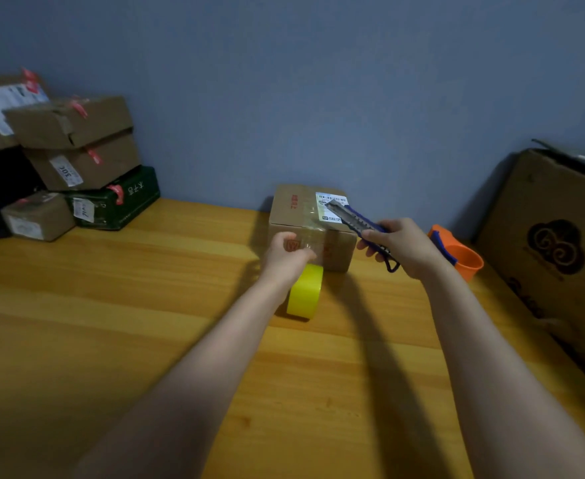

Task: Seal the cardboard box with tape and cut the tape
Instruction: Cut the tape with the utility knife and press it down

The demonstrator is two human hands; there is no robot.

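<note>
Nearest the camera, two bare forearms reach out over the wooden surface (146,305). The left hand (285,254) is curled against the front face of the small cardboard box (304,216), its fingers seeming to pinch clear tape (313,233) that runs over the top and down that face; the exact pinch is too blurred to be sure of. Just below this hand a yellow tape roll (305,292) stands on edge, touching or nearly touching the box's base. The right hand (399,245) is closed around the blue handle of a utility knife (356,219), whose blade end points over the box's top near the white label (332,206). The box sits toward the back of the surface, near the wall.

The box looks light and fairly stiff, so it will likely slide if pushed; bracing the front face seems sensible. The tape is thin, slick and floppy, and probably cuts cleanly only when held taut between roll and box. The blade is sharp and close to the fingers of the left hand
</note>
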